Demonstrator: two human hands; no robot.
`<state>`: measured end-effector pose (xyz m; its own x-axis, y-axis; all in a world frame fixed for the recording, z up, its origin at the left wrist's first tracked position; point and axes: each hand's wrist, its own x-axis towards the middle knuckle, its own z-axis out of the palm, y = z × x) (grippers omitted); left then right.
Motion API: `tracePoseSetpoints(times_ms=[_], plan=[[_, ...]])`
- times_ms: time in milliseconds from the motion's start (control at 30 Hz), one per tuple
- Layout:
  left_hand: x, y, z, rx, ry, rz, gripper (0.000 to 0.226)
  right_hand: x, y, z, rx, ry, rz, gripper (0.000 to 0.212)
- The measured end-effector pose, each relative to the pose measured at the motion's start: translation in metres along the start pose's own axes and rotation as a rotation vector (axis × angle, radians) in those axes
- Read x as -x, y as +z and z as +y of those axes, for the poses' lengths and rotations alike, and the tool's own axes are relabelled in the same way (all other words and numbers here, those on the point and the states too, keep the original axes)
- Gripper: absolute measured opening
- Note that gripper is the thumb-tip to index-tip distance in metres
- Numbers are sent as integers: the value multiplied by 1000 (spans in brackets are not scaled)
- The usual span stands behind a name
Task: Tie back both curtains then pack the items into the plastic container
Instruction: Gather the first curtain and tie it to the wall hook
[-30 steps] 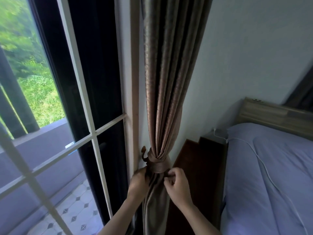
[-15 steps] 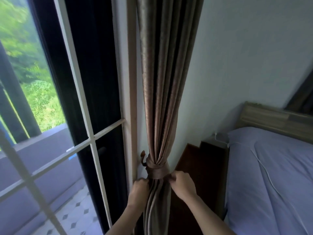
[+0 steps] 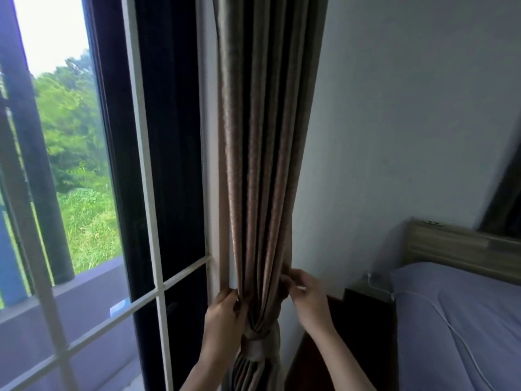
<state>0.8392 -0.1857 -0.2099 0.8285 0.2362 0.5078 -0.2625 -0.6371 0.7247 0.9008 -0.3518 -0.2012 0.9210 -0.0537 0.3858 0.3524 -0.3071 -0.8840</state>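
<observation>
Two hands are seen at the brown curtain (image 3: 265, 165), which hangs gathered between the window frame (image 3: 143, 193) and the wall (image 3: 394, 122). A fabric tieback (image 3: 258, 345) is already wrapped round the bundle low down, so the cloth is pinched narrow there and spreads again below. The left hand (image 3: 224, 314) is placed on the left edge of the folds just above the tieback, with the fingers curled round the cloth. The right hand (image 3: 307, 297) is raised a little higher on the right edge, and a fold seems to be pinched between thumb and fingers, though the fingertips are partly hidden by the fabric. It is judged that the tying of this curtain is nearly finished and that the pleats above the band are now being arranged. For the next move, a gentle pull on the folds is probably needed, so that they hang evenly without the band being loosened. The other curtain and the plastic container are not visible in this view; only a bed (image 3: 465, 320) with a white cable (image 3: 439, 314) is seen on the right, so the packing is judged not yet begun.
</observation>
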Motion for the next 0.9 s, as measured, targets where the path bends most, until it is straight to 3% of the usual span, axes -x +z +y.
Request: tracePoseSetpoints(times_ms=[100, 167, 300, 400, 467, 533, 633, 800, 900], plan=[[1, 1, 0, -44, 19, 23, 33, 4, 7, 0, 33, -37, 25, 12], [4, -3, 4, -13, 43, 14, 31, 9, 8, -5, 106, -76, 135, 7], [10, -14, 1, -11, 104, -44, 11, 38, 6, -27, 130, -282, 397, 35], [10, -18, -6, -57, 105, -66, 26, 51, 12, -29, 183, -394, 307, 44], [9, -19, -4, -70, 92, -102, 20, 53, 19, -24, 306, -357, 188, 52], [5, -18, -1, -67, 67, -125, 9, 53, 25, -18, 393, -334, 157, 44], [-2, -12, -4, -115, 78, -125, 21, 53, 30, -17, 439, -341, 206, 14], [4, -9, -6, -117, 159, -83, 27, 49, 30, -10, 420, -275, 165, 10], [10, -10, -10, -86, 171, -142, 12, 50, 22, -10, 350, -249, 121, 11]])
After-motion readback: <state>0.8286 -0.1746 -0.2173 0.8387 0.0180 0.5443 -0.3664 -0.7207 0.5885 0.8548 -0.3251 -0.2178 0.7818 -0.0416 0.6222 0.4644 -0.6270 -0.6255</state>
